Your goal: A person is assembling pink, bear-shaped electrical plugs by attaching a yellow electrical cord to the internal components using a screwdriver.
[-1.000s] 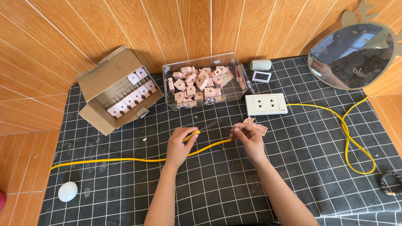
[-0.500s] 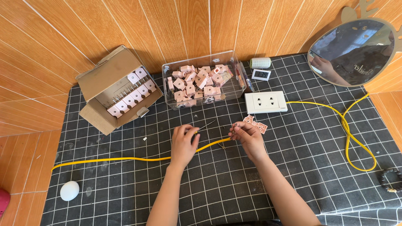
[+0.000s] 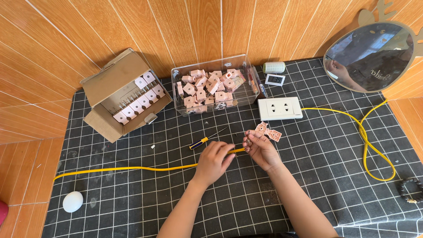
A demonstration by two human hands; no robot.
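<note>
Surface: black grid mat (image 3: 132, 202), wood-panel walls | left hand (image 3: 213, 161) closed on yellow cable (image 3: 132, 168) (mid-mat) | right hand (image 3: 261, 148) pinching cable end, beside pink parts (image 3: 268, 131) | screwdriver (image 3: 207, 138) lies free.

Two forearms enter from the lower frame edge, both bare from wrist to frame edge; no sleeve cuff in view. Left hand (image 3: 213, 161) and right hand (image 3: 261, 150): no gloves, rings, watch or wristband discernible. Fingernails short, unpainted as far as resolution allows. Rest of body out of view.
</note>
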